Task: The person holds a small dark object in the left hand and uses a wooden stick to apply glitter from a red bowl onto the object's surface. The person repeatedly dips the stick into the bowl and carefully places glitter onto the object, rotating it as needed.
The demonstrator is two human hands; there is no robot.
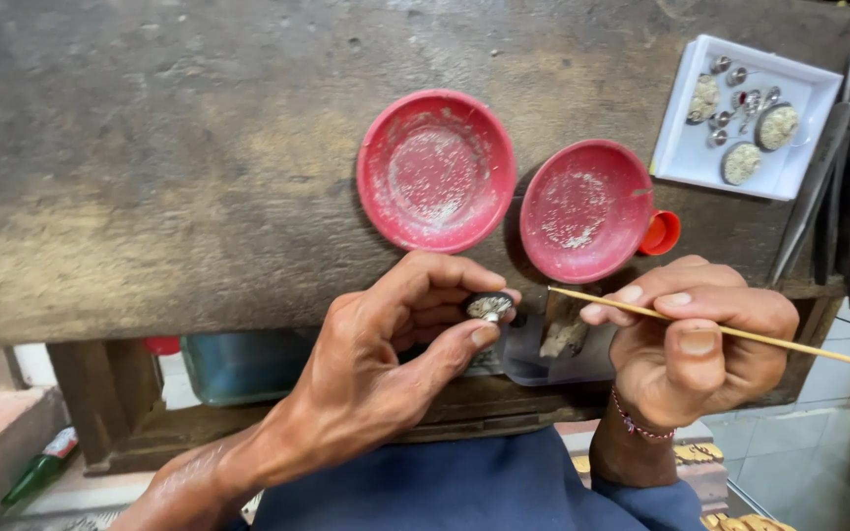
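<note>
Head view: the left hand [386, 344] pinches a small dark round piece [490, 306] at the bench [150, 177] edge, face up for the thin wooden stick [740, 334] clamped in the right hand [696, 339]. Two red dishes [436, 169], perhaps holding grit, sit within reach.

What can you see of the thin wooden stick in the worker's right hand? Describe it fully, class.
The stick is a slim, straight, pale yellow-brown sliver, bamboo-like. The right hand pinches it between thumb and fingers, pen-fashion. It lies almost level, its pointed tip aimed left toward the small round piece held in the left hand, its tail running off right.
</note>
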